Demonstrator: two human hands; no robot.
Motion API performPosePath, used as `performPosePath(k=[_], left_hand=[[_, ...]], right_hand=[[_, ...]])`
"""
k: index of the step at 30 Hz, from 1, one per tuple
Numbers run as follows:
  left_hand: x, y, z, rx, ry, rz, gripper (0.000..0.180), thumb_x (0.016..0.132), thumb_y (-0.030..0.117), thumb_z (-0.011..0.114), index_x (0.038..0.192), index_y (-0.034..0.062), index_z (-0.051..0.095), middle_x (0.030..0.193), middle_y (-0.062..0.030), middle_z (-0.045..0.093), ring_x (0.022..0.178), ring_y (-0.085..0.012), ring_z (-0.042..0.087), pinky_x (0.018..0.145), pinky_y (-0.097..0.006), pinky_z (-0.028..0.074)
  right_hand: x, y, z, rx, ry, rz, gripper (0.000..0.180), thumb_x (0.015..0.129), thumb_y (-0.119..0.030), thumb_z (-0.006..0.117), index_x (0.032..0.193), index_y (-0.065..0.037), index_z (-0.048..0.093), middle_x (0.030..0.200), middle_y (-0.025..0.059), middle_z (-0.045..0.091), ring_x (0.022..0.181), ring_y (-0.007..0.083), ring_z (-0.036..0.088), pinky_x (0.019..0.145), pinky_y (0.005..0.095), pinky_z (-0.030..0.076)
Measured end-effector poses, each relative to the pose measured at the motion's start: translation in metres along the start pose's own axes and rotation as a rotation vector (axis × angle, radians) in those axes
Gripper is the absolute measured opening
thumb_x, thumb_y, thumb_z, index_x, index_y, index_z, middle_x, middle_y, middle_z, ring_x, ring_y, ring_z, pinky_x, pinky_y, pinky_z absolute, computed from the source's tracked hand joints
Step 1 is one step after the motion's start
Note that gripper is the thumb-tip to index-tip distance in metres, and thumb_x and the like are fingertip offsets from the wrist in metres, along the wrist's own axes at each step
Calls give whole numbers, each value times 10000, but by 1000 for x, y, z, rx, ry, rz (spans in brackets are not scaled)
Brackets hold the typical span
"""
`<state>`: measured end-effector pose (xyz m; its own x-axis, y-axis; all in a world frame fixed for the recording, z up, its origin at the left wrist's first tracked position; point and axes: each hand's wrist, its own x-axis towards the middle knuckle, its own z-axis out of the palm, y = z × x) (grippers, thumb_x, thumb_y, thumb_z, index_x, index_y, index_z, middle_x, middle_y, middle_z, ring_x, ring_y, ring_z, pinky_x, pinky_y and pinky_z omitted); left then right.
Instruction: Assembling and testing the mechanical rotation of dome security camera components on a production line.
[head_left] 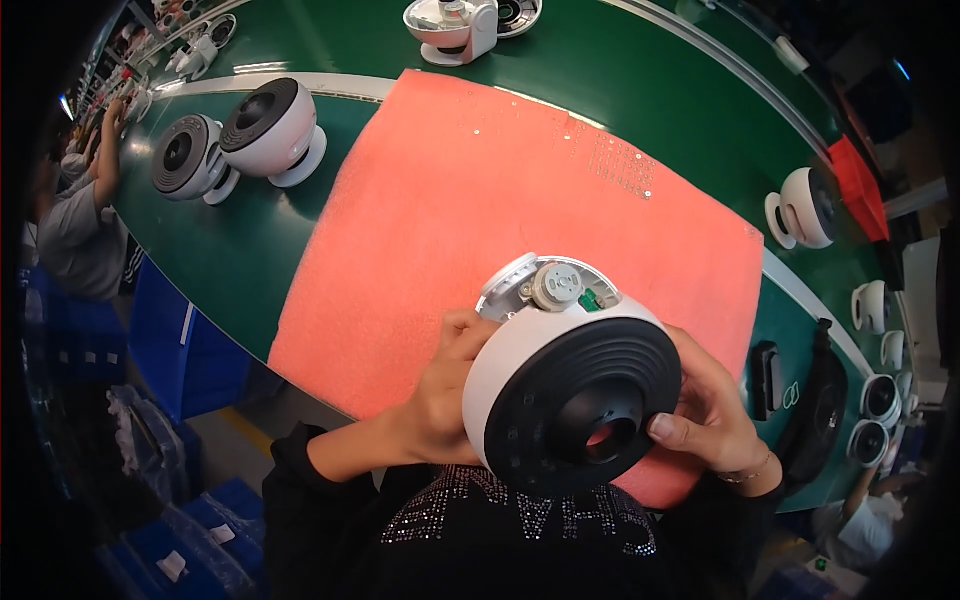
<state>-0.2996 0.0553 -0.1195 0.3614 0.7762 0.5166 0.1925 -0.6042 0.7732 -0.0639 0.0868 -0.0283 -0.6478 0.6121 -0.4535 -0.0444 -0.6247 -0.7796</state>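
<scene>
I hold a round white fan unit [570,385] with a black ribbed front ring up close, over the near edge of a salmon-pink foam mat [470,190]. Its open base faces away, showing a grey motor part [555,285] and a small green board. My left hand [440,395] grips the unit's left side, fingers curled on the white shell. My right hand [710,405] holds the right side, thumb resting on the black ring.
The mat lies on a green conveyor table [620,70]. Two similar units [270,130] stand at the left, another [455,30] at the top, more [805,205] along the right. A black pouch [825,405] lies right. Other workers sit far left and lower right.
</scene>
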Motion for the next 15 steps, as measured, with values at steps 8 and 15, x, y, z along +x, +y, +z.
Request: performPosePath(k=[8, 15], left_hand=[[20, -12, -31, 120, -291, 2, 265, 630, 117, 693, 880, 70, 619, 842, -11, 608, 957, -199, 525, 781, -400, 263], [24, -28, -48, -152, -341, -158, 242, 622, 8, 628, 856, 66, 604, 827, -27, 577, 952, -200, 522, 854, -384, 266]], right_hand=[[13, -33, -28, -428, -34, -68, 748, 722, 12, 637, 1368, 12, 261, 1235, 127, 486, 1039, 144, 515, 878, 239, 411], [68, -88, 2, -1294, -480, -549, 598, 712, -45, 586, 1288, -21, 424, 1027, 146, 597, 850, 272, 574, 689, 311, 443]])
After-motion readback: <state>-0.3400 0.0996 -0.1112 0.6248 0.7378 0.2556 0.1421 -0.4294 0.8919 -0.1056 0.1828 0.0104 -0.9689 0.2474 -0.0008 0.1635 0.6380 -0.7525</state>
